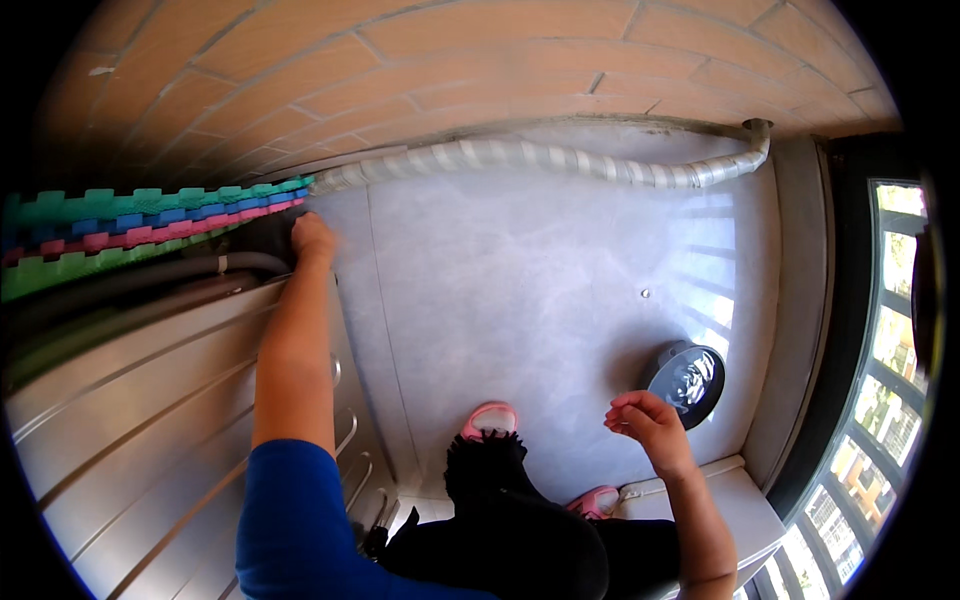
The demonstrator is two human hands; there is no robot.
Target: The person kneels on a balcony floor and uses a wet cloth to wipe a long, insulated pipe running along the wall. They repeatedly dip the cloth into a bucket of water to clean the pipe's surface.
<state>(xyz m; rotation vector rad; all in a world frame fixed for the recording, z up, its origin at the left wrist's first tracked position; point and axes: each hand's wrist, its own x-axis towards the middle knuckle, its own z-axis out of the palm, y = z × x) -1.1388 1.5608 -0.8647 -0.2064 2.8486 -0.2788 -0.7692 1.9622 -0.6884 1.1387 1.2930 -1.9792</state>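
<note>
My left hand [313, 238] reaches to the far left with its fingers curled, at the end of a stack of interlocking foam mats [150, 207] in green, blue and pink. It is at the edge of a dark thing [270, 236] below the mats; its fingertips are hidden, and what they grip cannot be made out. My right hand [648, 425] hangs in the air at the right, fingers loosely bent, nothing seen in them. Just beyond it, a dark round basin [657, 374] with shiny water in it stands on the floor.
A wrapped pale hose [560, 162] runs along the foot of the tiled wall [480, 75]. Silvery panels with handles [170, 400] flank my left arm, below a grey tube [150, 280]. A barred window [890, 330] and a white box [720, 510] are on the right.
</note>
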